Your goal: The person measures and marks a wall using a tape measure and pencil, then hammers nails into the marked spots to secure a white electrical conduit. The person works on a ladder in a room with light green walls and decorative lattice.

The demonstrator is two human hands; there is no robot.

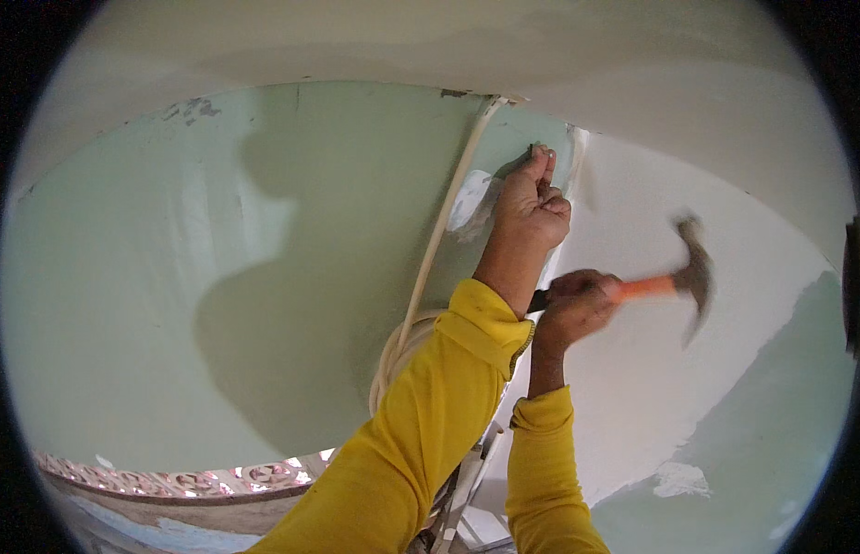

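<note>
While the left hand pinched a small dark piece, too small to identify, at the green wall, the right hand gripped a hammer to the lower right, its head blurred and its grip end lost behind the left forearm; a yellow sleeve hid part of the coiled cable.
</note>
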